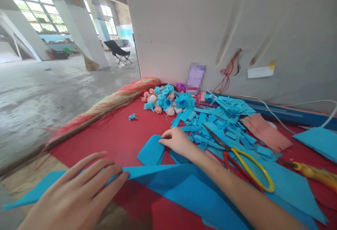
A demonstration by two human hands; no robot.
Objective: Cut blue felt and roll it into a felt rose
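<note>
My left hand (pixel 86 188) is at the lower left, with a long blue crepe paper strip (pixel 160 173) pinched between thumb and fingers. One end of the strip sticks out to the left of the hand, and the rest runs right beneath my right forearm. My right hand (pixel 177 140) is closed in a pinch on the edge of a rounded blue paper petal (pixel 152 149) just above the red tabletop. Close to its wrist lie loose blue paper scraps (pixel 210 131) and open scissors (pixel 231 149) with one yellow and one red handle.
Blue, pink and white paper flowers (pixel 168 100) are heaped at the back. A pink paper sheet (pixel 265 131) and folded blue sheets (pixel 318 142) lie to the right, near a yellow-handled tool (pixel 316 173). A bundle of pinkish strands (pixel 113 98) lines the left edge; a pale panel (pixel 184 30) stands behind.
</note>
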